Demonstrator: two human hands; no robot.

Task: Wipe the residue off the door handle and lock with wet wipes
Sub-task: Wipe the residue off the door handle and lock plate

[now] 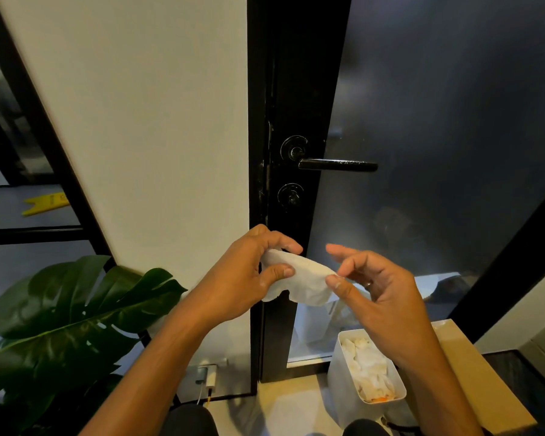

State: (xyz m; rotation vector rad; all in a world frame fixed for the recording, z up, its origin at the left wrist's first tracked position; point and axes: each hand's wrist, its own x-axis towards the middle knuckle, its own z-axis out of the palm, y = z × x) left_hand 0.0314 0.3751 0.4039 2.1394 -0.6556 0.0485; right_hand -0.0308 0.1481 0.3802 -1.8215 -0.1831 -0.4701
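below dark door handle, left hand and right hand grip wet wipe.

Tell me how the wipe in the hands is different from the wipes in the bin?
The wet wipe is stretched out flat between the left hand and right hand; the used wipes lie crumpled in the white bin. The held one is up in front of the door; the binned ones sit low on the floor. The held one looks clean; some binned ones show orange stains. All are white.
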